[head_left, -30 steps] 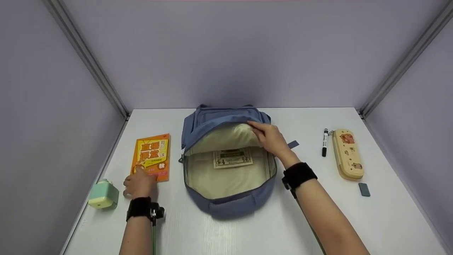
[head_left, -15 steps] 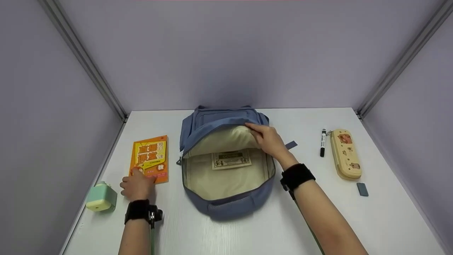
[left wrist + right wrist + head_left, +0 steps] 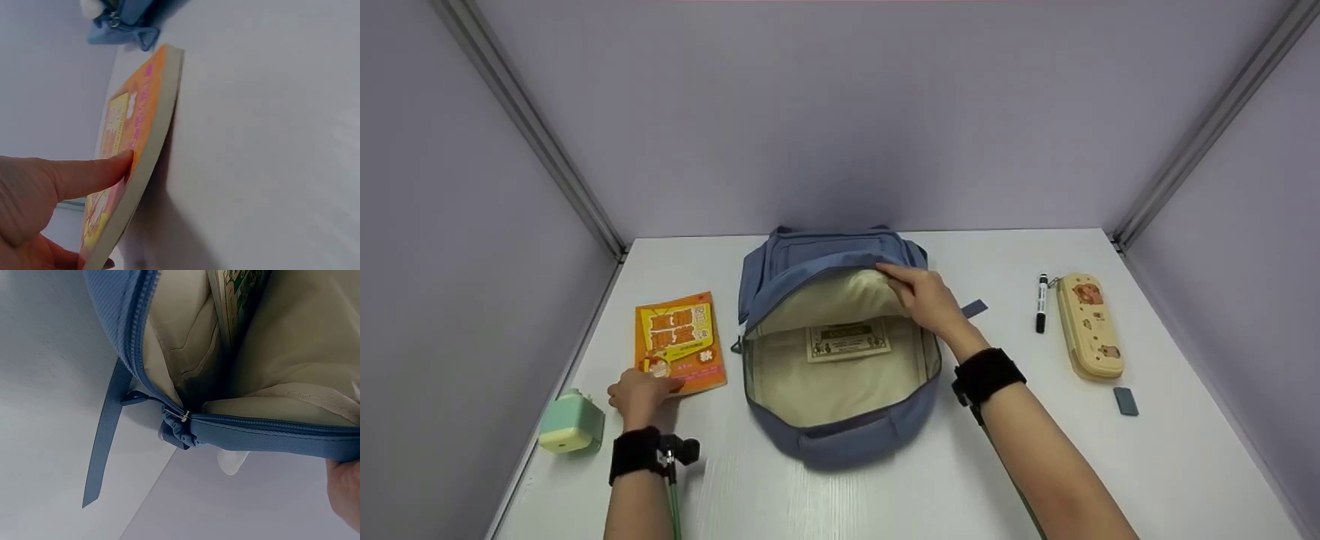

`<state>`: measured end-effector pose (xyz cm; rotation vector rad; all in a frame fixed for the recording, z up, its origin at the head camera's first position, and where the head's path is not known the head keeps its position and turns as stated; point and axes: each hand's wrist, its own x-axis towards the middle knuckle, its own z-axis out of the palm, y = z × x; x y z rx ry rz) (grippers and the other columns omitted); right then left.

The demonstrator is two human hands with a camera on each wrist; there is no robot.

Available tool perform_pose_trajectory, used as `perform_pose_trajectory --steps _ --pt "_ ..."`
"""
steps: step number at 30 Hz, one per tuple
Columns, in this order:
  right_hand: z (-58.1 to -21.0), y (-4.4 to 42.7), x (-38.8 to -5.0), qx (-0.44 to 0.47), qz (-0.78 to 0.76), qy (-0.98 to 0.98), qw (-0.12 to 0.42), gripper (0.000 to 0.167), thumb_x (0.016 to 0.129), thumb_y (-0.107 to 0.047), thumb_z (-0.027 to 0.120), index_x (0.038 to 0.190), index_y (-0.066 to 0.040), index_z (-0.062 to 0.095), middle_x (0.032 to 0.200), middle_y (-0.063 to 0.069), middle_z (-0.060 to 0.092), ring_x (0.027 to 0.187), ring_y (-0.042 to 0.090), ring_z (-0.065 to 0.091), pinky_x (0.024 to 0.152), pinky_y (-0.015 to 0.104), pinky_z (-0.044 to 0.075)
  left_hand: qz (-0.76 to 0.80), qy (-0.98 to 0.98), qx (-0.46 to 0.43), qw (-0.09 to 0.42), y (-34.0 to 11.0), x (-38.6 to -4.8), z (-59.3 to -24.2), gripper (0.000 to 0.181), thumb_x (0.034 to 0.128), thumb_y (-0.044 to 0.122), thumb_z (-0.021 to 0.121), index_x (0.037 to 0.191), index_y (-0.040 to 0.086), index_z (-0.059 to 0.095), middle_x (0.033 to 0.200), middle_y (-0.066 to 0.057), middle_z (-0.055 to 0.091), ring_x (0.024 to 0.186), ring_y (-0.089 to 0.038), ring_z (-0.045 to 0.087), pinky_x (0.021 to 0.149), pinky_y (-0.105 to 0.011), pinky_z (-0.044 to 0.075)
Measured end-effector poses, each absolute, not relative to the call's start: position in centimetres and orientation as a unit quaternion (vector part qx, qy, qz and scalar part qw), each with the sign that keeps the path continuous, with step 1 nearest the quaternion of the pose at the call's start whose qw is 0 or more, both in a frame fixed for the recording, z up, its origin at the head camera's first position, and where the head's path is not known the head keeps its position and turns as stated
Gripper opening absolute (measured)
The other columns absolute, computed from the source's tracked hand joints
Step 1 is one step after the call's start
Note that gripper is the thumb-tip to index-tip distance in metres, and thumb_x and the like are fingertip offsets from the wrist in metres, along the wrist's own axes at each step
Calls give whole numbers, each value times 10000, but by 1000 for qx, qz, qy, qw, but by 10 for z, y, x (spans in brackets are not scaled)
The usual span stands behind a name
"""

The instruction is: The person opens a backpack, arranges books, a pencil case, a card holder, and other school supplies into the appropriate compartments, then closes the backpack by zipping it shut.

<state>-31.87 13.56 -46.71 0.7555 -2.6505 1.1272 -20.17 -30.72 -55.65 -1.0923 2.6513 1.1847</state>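
My left hand [image 3: 639,394] pinches the lower left corner of an orange paperback book [image 3: 681,341] with a yellow panel on its cover. In the left wrist view, the thumb presses the cover of the book [image 3: 142,107], fingers go beneath, and the near edge looks lifted and slightly bent. A blue backpack [image 3: 851,448] lies unzipped in the middle, its cream lining showing. With my right hand [image 3: 931,304] I hold up the edge of its top flap; the right wrist view shows only part of that hand [image 3: 346,492]. A booklet-like item [image 3: 847,343] with a green print sits inside the backpack.
To the left stands a mint and yellow box-shaped object [image 3: 571,422], perhaps a pencil sharpener. At the right lie a marker [image 3: 1041,304], a cream pencil case [image 3: 1089,326] with bear pictures and a small dark green eraser-like block [image 3: 1126,401]. Walls enclose the white table [image 3: 765,502].
My left hand has moved slightly toward me and left, taking the book's corner and lifting its near edge, and the book has turned a little. The right hand keeps holding the flap.
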Motion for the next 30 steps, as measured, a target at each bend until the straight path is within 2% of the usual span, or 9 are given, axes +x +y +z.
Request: perform_pose_trajectory --steps 3,8,11,14,16,24,30 --pt "-467 136 -319 258 379 -884 89 321 1011 -156 567 1323 -177 642 1305 90 616 1179 289 588 913 451 487 460 814 -354 9 -312 -202 -551 646 804 87 709 1268 -245 409 1233 -388 428 1121 -462 419 967 -513 376" --pt "-467 136 -320 265 384 -879 96 316 1009 -146 568 1315 -160 647 1294 87 624 1172 287 593 927 443 483 582 734 -348 -43 -311 -208 -543 614 861 19 529 1401 -179 312 1325 -307 421 1053 -323 498 822 -377 501" --pt "-468 135 -320 265 383 -880 92 317 1011 -154 566 1319 -159 644 1285 86 630 1141 266 612 896 422 495 619 705 -340 -57 -308 -211 -539 602 927 49 494 1466 -85 263 1320 -256 416 908 -219 598 691 -322 558" --pt "-469 134 -319 262 385 -881 88 317 1011 -162 568 1318 -161 644 1279 85 634 1129 255 617 890 416 496 643 687 -331 -67 -304 -211 -536 574 971 76 496 1481 -33 257 1258 -221 459 727 -144 654 648 -329 573" --pt "-470 134 -319 259 383 -883 86 318 1009 -164 572 1319 -169 644 1284 81 631 1138 251 612 899 416 494 661 670 -329 -79 -301 -211 -534 551 989 93 493 1476 -27 263 1234 -206 475 665 -117 660 655 -324 573" --pt "-471 134 -318 265 388 -878 89 318 1006 -147 574 1315 -163 647 1288 82 628 1163 271 598 930 437 482 745 573 -316 -130 -290 -214 -521 582 1025 142 493 1518 2 218 1263 -151 469 773 -116 697 741 -277 554" --pt "-469 135 -319 262 382 -881 94 318 1009 -161 572 1317 -179 647 1291 70 626 1179 272 589 950 435 473 791 520 -275 -167 -282 -214 -504 576 1004 195 576 1482 2 322 1190 -134 523 858 -158 704 762 -281 544"
